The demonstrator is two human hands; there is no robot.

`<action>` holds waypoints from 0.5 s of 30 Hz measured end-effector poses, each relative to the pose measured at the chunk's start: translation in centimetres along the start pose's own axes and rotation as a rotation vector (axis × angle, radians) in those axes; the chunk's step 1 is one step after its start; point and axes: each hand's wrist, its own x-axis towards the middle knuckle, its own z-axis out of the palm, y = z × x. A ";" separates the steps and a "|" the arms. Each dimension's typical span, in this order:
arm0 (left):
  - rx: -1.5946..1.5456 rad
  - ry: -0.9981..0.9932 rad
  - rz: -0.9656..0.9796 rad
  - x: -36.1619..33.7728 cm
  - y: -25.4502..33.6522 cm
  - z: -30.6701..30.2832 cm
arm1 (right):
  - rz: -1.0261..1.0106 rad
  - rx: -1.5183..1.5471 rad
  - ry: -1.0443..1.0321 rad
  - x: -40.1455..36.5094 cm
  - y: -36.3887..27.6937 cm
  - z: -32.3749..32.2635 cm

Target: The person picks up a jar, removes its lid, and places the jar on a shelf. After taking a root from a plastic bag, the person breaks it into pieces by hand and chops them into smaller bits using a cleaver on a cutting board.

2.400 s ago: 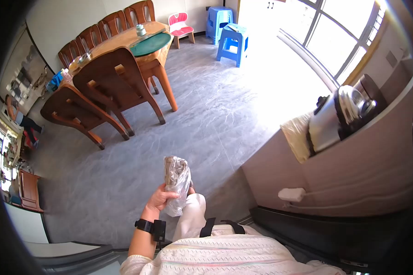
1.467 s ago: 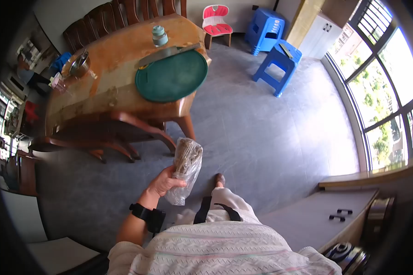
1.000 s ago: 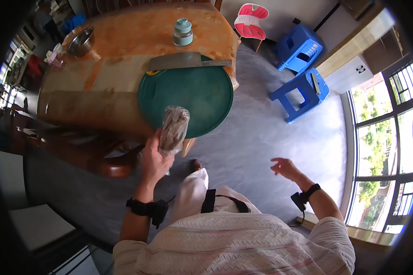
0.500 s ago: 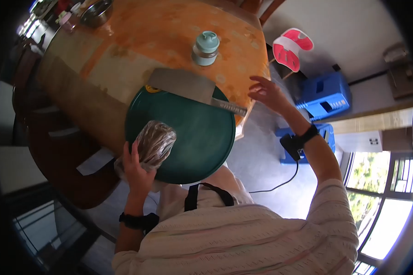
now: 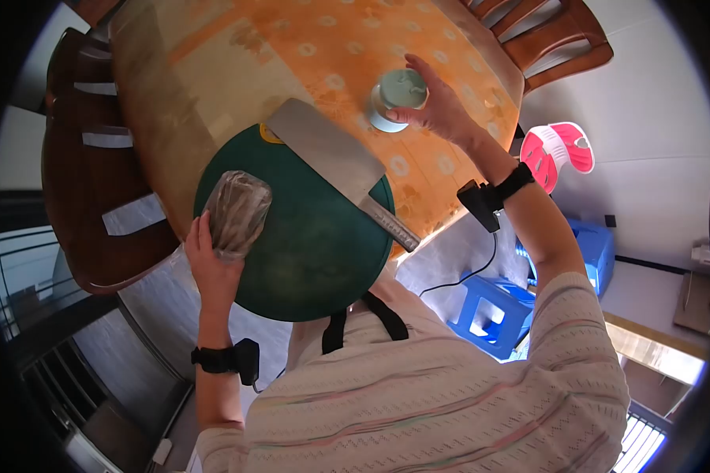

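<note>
One green board (image 5: 315, 252), one cleaver (image 5: 323, 154), one jar (image 5: 394, 94), one bag (image 5: 237, 211), two blue stools (image 5: 489, 311)

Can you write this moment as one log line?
left hand: holds clear plastic bag | right hand: touches pale green round jar

A cleaver (image 5: 327, 158) lies across the far edge of a round green board (image 5: 308, 260) on an orange-patterned table (image 5: 331, 31). 1 blue stool (image 5: 489, 311) and a pink chair (image 5: 560, 154) stand nearby, and a brown chair (image 5: 87, 197) is tucked in.
</note>
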 end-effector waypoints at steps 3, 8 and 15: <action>0.019 -0.013 -0.006 -0.7 0.3 0.4 | -0.001 -0.078 -0.062 0.2 -0.6 0.4; 0.247 -0.091 -0.006 -0.3 4.3 -1.8 | 0.064 -0.059 -0.093 0.1 -1.4 -0.5; 0.242 0.092 0.044 0.2 12.0 -1.7 | -0.298 -0.232 -0.205 1.4 -0.6 -2.7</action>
